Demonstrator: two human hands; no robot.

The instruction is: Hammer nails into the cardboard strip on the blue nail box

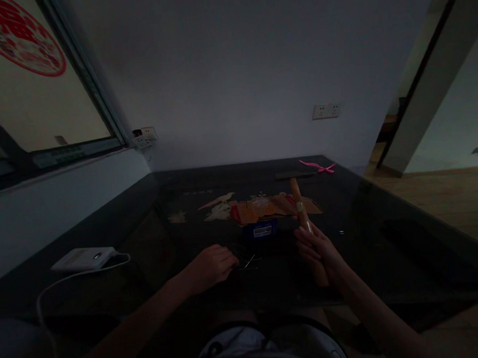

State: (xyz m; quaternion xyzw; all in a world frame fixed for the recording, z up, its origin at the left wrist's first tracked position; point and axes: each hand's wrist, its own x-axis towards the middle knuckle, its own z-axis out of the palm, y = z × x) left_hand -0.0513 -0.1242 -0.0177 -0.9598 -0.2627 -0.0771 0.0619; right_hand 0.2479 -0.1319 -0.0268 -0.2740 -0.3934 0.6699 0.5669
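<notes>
The scene is dim. My right hand (318, 250) is closed around a long wooden handle (300, 202) that slants up and away over a dark table (390, 228). My left hand (210, 265) rests on the table with its fingers curled, next to some thin metal pieces (249, 261); I cannot make out what it holds, if anything. Just beyond both hands sit a small blue box (260, 230) and an orange sheet of paper (265, 207).
A white device (83, 259) with a cable lies at the table's left. A pink ribbon-like strip (318, 166) lies at the far edge by a dark flat piece (294, 174). Wall sockets (326, 110) sit on the back wall, and a window (32, 95) is at left.
</notes>
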